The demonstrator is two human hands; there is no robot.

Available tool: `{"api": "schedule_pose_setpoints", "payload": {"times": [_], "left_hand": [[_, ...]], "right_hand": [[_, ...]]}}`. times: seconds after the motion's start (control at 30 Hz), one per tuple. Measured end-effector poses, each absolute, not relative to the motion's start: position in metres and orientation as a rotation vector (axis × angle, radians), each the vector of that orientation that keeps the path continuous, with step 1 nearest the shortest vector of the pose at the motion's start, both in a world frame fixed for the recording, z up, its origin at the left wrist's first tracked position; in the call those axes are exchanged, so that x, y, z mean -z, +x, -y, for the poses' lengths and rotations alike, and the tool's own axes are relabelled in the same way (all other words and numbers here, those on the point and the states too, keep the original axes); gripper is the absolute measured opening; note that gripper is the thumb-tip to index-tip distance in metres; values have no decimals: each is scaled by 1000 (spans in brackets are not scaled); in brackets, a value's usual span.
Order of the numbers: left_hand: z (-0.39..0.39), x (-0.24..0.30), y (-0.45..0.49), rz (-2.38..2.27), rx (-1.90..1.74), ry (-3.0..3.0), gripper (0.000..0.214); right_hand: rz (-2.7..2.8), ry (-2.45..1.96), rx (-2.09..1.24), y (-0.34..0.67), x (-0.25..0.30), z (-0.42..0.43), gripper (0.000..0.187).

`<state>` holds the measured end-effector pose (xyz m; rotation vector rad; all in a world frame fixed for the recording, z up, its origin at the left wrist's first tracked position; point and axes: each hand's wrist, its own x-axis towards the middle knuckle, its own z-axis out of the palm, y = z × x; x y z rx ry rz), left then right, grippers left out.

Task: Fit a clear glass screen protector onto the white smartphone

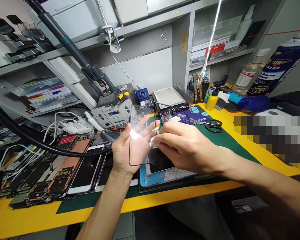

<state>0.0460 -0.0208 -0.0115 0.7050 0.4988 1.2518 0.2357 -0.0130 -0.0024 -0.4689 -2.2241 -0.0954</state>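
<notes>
Over yellow bench [165, 196], spread left fingers [140, 128] back glass panel [143, 111]; right fingers [162, 136] pinch edge.

Both my hands are showing bare: my left hand [126, 146] near the middle of the frame, my right hand [187, 146] just to the right of it. My left forearm [100, 213] is coming in uncovered from the bottom edge. My right forearm [265, 186] is coming in uncovered from the lower right, and the sleeve is staying out of the picture. At the bottom middle, under the table edge, a dark grey cloth [190, 216] is showing; it is looking like my trousers, but I cannot tell for sure.
</notes>
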Motion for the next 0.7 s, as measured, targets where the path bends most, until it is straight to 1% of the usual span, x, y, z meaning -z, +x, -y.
{"api": "schedule_pose_setpoints", "payload": {"times": [0.13, 0.23, 0.33, 0.4, 0.47, 0.57, 0.63, 0.7], "left_hand": [[20, 10, 44, -513, -1265, 623, 53], [19, 9, 43, -524, -1290, 564, 53], [18, 9, 43, -498, -1337, 519, 48], [18, 9, 42, -453, -1353, 517, 46], [18, 9, 39, -407, -1350, 533, 47], [19, 10, 34, -350, -1334, 571, 50], [21, 10, 33, -321, -1326, 603, 52], [22, 10, 33, -318, -1327, 641, 53]], "right_hand": [[2229, -447, 72, 235, 4, 16, 21], [2240, -429, -6, 234, 5, 19, 21], [2291, -406, -97, 235, 5, 22, 22], [2369, -354, -273, 239, 1, 26, 21], [2433, -325, -555, 244, -7, 30, 16], [2463, -429, -945, 253, -22, 34, 15], [2496, -526, -1099, 258, -30, 33, 14], [2530, -596, -1154, 262, -34, 31, 9]]}}
